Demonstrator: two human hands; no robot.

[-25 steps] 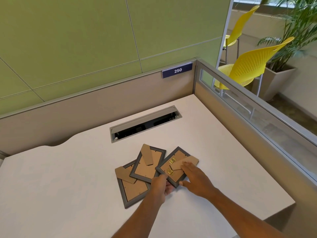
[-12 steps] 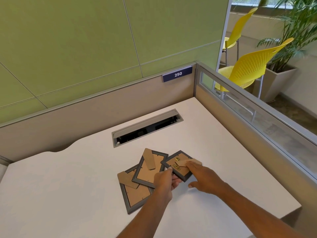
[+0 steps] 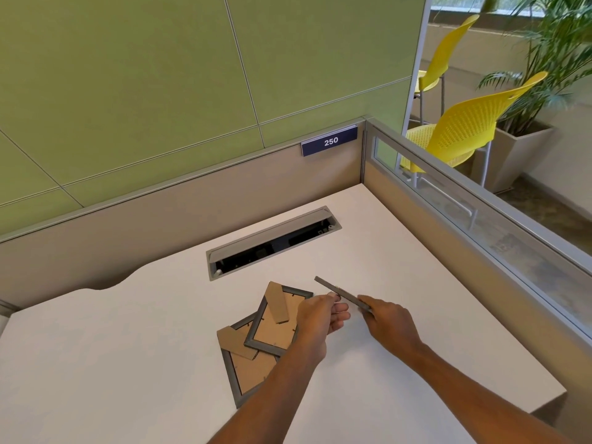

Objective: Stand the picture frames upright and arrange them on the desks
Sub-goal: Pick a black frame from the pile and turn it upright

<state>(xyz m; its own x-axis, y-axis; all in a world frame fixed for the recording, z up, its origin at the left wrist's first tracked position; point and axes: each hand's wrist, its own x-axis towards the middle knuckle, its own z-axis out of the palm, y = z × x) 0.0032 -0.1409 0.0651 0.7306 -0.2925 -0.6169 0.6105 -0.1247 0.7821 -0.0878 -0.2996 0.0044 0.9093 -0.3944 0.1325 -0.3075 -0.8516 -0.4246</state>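
On the white counter (image 3: 400, 283), our left hand (image 3: 320, 318) and right hand (image 3: 386, 322) both grip one frame (image 3: 341, 294) edge-on; next we judge its stand needs opening.

1. The scene was bright and evenly lit, with daylight entering from the far right beyond the potted plant (image 3: 557, 43).
2. Shadows on the white desk (image 3: 96, 363) were soft and faint.
3. Wide-angle distortion bent straight lines near the edges.
4. The picture was slightly soft throughout, without harsh glare.
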